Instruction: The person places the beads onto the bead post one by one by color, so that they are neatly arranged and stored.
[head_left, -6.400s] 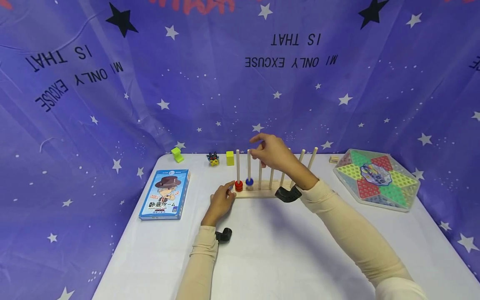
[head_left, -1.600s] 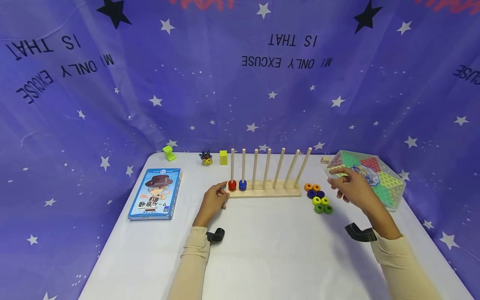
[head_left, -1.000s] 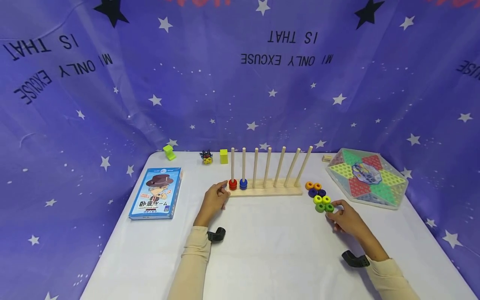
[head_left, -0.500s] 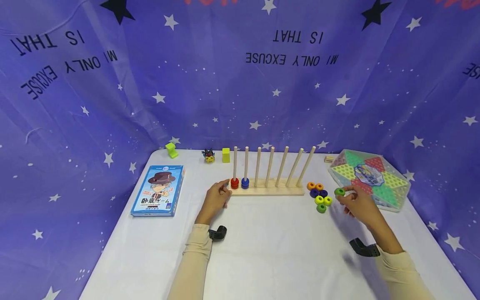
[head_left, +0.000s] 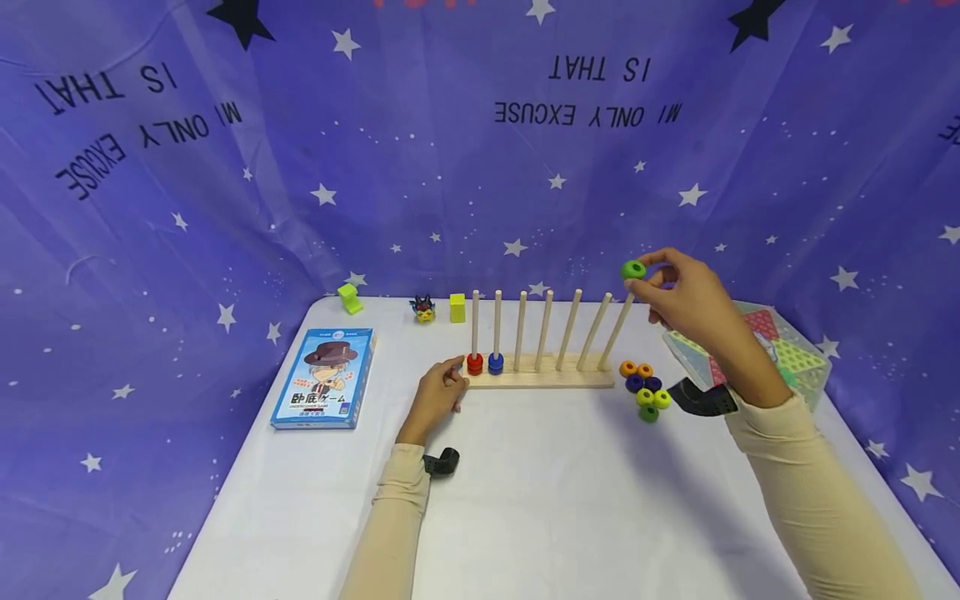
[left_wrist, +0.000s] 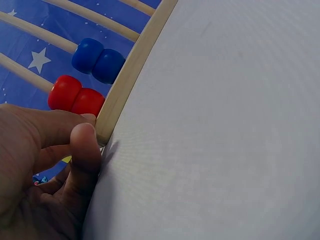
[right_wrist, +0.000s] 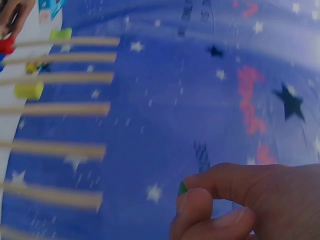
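My right hand (head_left: pixel 686 300) pinches a green bead (head_left: pixel 633 270) between thumb and index finger, raised at the top of the rightmost peg. In the right wrist view only a sliver of that green bead (right_wrist: pixel 182 188) shows past the fingertips. The wooden peg rack (head_left: pixel 540 381) has several upright pegs. Two red beads (head_left: pixel 475 364) are stacked on its leftmost peg, and two blue beads (head_left: pixel 496 363) on the one beside it. With thumb and index finger, my left hand (head_left: pixel 435 396) grips the left end of the rack's base (left_wrist: pixel 122 85).
Right of the rack lie loose beads: orange (head_left: pixel 627 369), purple (head_left: pixel 634 382), yellow (head_left: pixel 662 399) and one green bead (head_left: pixel 648 413). A hexagonal game board (head_left: pixel 798 354) is partly behind the right arm. A blue card-game box (head_left: pixel 322 379) lies left; a small figure (head_left: pixel 423 309) and yellow-green blocks (head_left: pixel 457 308) stand behind.
My right hand has picked a green bead from the loose group, then carried it up and left to the rightmost peg's top. Earlier, a second blue bead joined the second peg. My left hand stays put.
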